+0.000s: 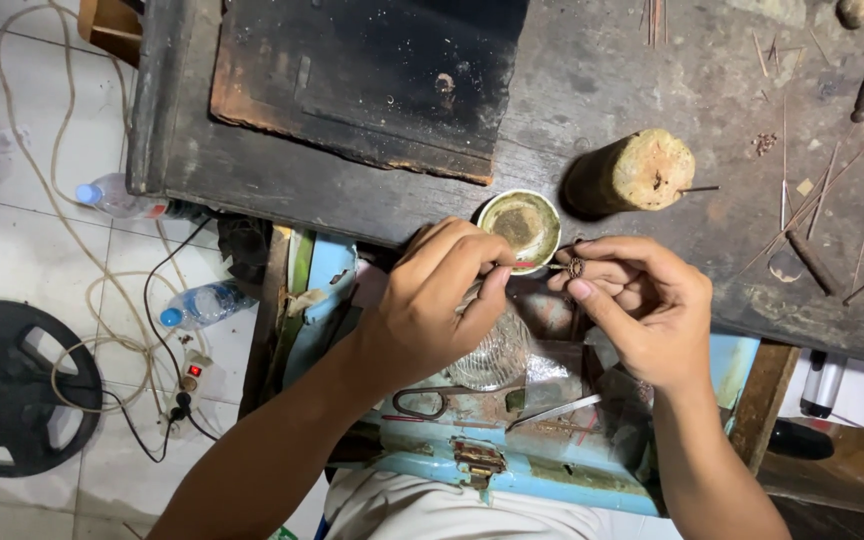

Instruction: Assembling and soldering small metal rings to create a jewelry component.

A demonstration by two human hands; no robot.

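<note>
At the centre of the frame we bring both hands together just below the edge of the dark wooden workbench [592, 90], close to our chest, probably so the tiny piece sits right under our eyes. Our right hand [642, 310] pinches a small round openwork ring-like ornament [576, 267] between thumb and forefinger, the other fingers curled in behind; the piece is raised, facing up, which leaves its top free for the tool. Our left hand [437, 300] is closed in a pen-like grip on a thin tool with a red band [527, 265], its tip pointing right and meeting the ornament or ending just beside it; we cannot tell whether they touch.

Just above the hands, on the bench edge, stands a small round cup [519, 228] with a dull greenish inside, within easy reach of the tool tip. To its right lies a stubby wooden cylinder [632, 175] with a pin in its end. Below the hands, a clear glass jar [497, 350] and metal tweezers [552, 412] rest in a worn blue drawer [512, 470].
</note>
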